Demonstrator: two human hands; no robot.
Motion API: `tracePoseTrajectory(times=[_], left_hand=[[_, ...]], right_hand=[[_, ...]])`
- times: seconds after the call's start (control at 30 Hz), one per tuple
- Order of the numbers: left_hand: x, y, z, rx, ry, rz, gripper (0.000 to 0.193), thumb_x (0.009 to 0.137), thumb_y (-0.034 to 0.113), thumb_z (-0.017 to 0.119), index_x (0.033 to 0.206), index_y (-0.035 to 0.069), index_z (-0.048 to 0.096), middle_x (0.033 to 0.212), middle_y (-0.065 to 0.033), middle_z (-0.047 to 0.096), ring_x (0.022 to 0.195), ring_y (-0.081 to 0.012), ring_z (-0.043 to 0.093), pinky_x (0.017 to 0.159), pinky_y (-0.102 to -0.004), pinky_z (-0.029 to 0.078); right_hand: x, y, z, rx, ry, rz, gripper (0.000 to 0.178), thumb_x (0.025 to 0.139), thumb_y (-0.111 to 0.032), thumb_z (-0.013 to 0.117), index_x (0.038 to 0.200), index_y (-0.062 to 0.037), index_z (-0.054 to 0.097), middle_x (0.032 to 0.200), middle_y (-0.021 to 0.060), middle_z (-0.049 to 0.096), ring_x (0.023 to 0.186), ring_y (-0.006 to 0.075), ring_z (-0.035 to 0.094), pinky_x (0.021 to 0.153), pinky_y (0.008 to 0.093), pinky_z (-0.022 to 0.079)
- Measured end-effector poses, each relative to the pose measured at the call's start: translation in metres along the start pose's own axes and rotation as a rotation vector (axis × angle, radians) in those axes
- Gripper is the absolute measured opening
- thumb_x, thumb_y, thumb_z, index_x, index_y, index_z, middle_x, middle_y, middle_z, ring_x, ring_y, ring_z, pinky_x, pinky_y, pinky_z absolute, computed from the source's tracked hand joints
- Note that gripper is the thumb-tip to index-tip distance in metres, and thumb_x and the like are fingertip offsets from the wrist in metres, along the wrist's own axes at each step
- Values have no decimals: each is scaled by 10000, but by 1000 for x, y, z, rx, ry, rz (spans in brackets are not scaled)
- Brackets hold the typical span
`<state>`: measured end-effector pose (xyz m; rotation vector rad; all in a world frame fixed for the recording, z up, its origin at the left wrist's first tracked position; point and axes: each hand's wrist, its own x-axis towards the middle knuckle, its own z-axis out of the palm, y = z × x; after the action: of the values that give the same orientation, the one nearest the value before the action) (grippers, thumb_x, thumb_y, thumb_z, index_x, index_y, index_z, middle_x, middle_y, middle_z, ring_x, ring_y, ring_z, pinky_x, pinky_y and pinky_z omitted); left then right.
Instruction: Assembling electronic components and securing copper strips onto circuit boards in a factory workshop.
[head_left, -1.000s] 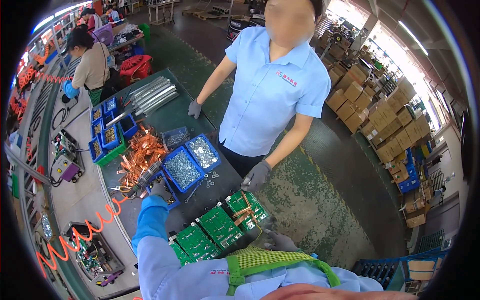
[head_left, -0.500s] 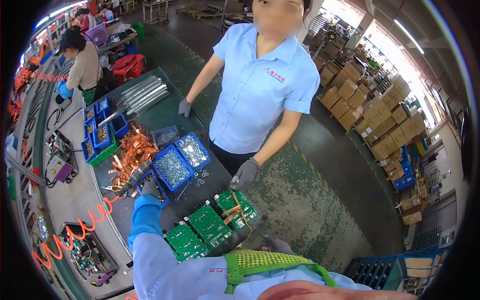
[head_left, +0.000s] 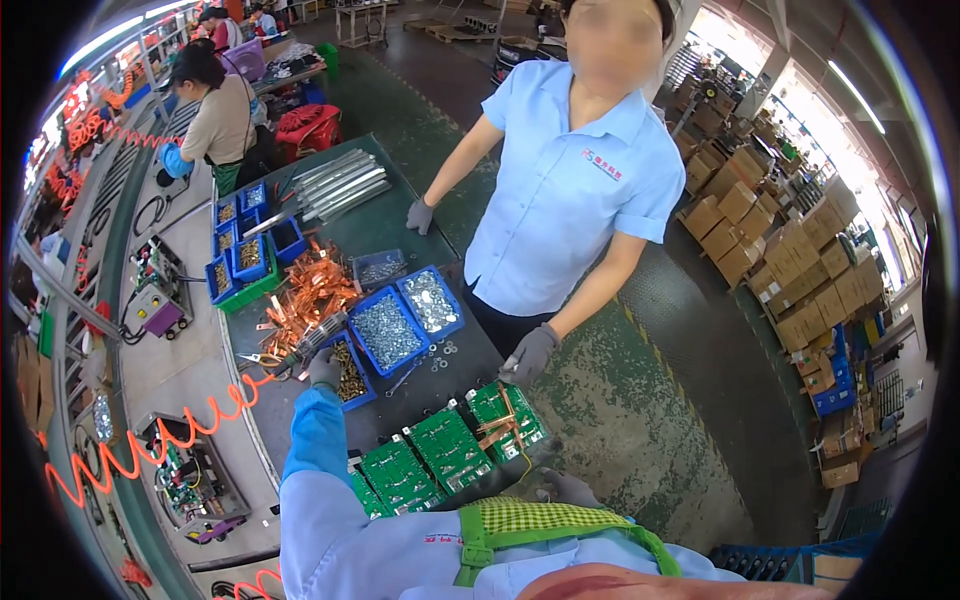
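Observation:
My left hand (head_left: 324, 369), in a grey glove below a blue sleeve cover, is at the left edge of a blue bin of brass-coloured fasteners (head_left: 351, 380). It is right beside a power screwdriver (head_left: 318, 338) lying near the copper pieces; whether the fingers grip it is unclear. My right hand (head_left: 570, 488), also grey-gloved, is low by my apron, partly hidden, its fingers hard to make out. Green circuit boards (head_left: 450, 448) stand in a row in front of me, with copper strips (head_left: 503, 425) on the rightmost one. A spanner (head_left: 404, 376) lies near the bin.
Across the table a person in a blue shirt (head_left: 575, 190) rests one gloved hand (head_left: 532, 354) near the boards. Blue bins of washers (head_left: 388, 335), copper pieces (head_left: 310, 285) and metal bars (head_left: 340, 185) cover the table (head_left: 410, 205). An orange coiled hose (head_left: 170, 450) crosses the left side.
The view has shifted, so the scene sits farther right. My left hand has moved from over the bin of brass-coloured fasteners to its left edge, uncovering them.

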<state>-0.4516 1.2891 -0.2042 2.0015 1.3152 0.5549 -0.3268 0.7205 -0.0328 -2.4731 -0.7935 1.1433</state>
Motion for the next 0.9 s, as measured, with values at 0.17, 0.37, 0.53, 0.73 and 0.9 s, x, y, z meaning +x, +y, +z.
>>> tracePoseTrajectory(times=[0.17, 0.37, 0.53, 0.73, 0.9], left_hand=[[0, 8, 13, -298, -76, -198, 287, 799, 181, 545, 1031, 28, 616, 904, -165, 646, 858, -268, 621, 767, -344, 480], [-15, -1, 8, -137, -16, -188, 282, 797, 195, 577, 1018, 24, 619, 872, -156, 646, 802, -245, 627, 730, -330, 487], [-7, -22, 4, -192, 111, -136, 216, 792, 143, 582, 969, 28, 625, 804, -133, 641, 657, -195, 625, 614, -314, 502], [-11, 11, -1, -399, 22, -318, 194, 829, 79, 512, 1000, 17, 580, 764, -84, 606, 584, -154, 577, 513, -275, 476], [-10, 13, 7, -841, 39, -466, 226, 839, 79, 482, 1052, 36, 544, 724, -57, 533, 596, -164, 532, 486, -283, 466]], right_hand=[[9, -14, -12, -73, -107, 29, 600, 799, -442, 551, 1300, -161, 378, 1118, 160, 536, 975, 346, 557, 810, 418, 449], [13, -9, -8, -58, -66, -42, 585, 802, -436, 549, 1284, -146, 390, 1103, 159, 548, 982, 348, 551, 815, 416, 447], [9, -20, -11, -108, -76, -25, 549, 802, -416, 549, 1266, -156, 413, 1090, 155, 556, 975, 339, 557, 805, 413, 452], [4, -9, -12, -60, -1, -54, 529, 783, -393, 568, 1240, -159, 437, 1043, 151, 565, 942, 327, 569, 778, 403, 462], [-2, -7, -15, -45, 5, -10, 540, 780, -399, 571, 1242, -155, 436, 1027, 150, 566, 928, 316, 577, 778, 399, 465]])
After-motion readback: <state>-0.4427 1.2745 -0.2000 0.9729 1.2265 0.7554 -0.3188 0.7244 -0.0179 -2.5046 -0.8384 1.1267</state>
